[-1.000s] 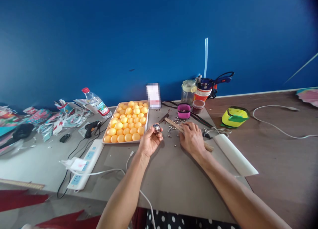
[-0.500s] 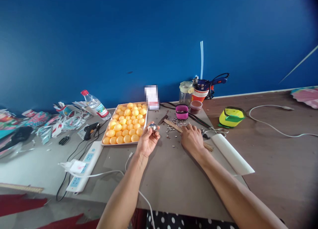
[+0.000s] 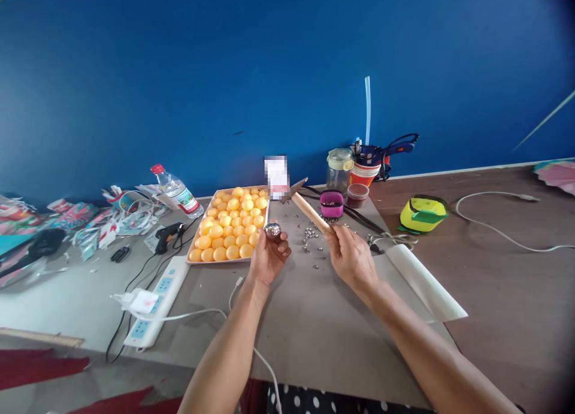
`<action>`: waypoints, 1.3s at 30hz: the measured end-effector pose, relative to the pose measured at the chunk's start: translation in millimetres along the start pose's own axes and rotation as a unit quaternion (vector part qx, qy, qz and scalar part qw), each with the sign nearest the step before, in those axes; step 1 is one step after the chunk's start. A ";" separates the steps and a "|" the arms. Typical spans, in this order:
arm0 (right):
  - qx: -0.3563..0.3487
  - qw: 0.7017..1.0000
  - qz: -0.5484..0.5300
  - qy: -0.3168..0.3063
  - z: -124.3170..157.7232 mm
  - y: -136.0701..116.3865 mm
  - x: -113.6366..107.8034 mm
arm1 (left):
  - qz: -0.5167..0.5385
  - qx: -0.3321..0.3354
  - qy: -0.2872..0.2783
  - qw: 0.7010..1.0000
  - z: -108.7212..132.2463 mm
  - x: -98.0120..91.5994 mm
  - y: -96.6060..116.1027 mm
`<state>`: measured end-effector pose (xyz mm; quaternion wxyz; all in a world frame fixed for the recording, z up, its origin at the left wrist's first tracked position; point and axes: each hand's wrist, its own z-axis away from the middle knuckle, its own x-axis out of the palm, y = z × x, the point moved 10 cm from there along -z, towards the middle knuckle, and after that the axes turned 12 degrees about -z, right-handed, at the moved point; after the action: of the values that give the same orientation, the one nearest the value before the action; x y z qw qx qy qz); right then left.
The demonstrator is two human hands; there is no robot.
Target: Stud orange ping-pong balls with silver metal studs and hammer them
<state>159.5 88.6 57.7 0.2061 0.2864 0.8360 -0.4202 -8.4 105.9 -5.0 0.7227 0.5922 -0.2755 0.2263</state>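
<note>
Wall, flat blue, fills the upper half of the view, and below it a grey table spreads toward the person, meeting a brown surface on the right. Next in size is a shallow tray packed with orange balls, lying left of centre near the wall. A white sheet lies partly curled on the right of the grey table, and a power strip lies slantwise in front of the tray's left corner. Both hands are up over the middle, apart from each other. The right hand is wrapped around the near end of a hammer, whose wooden handle slants away to the left, its head in front of a blurred card. The left hand, palm up, has thumb and curled fingers about a silvery ball, just beside the tray's right edge. Along the back stand a bottle left of the tray and, right of the card, a jar beside a red-and-white cup. Nearer is a pink tub; smallest are shiny studs, scattered between the hands.
</note>
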 end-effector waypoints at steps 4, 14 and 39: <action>0.017 0.996 -0.063 -0.061 7.4 -5.1 18.9 | 0.006 -0.002 0.011 1.000 1.0 -1.4 0.3; 0.051 0.991 -0.001 -0.121 11.7 -5.5 20.7 | -0.027 0.011 0.033 0.999 -2.9 -11.0 -2.9; 0.062 0.982 0.015 -0.178 13.5 -12.8 21.6 | 0.034 0.005 0.035 0.999 -0.5 -11.7 -0.4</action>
<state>136.3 78.0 44.9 0.3396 0.2319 0.7540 -0.5123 -16.8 106.3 -13.2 0.7207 0.5778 -0.2688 0.2727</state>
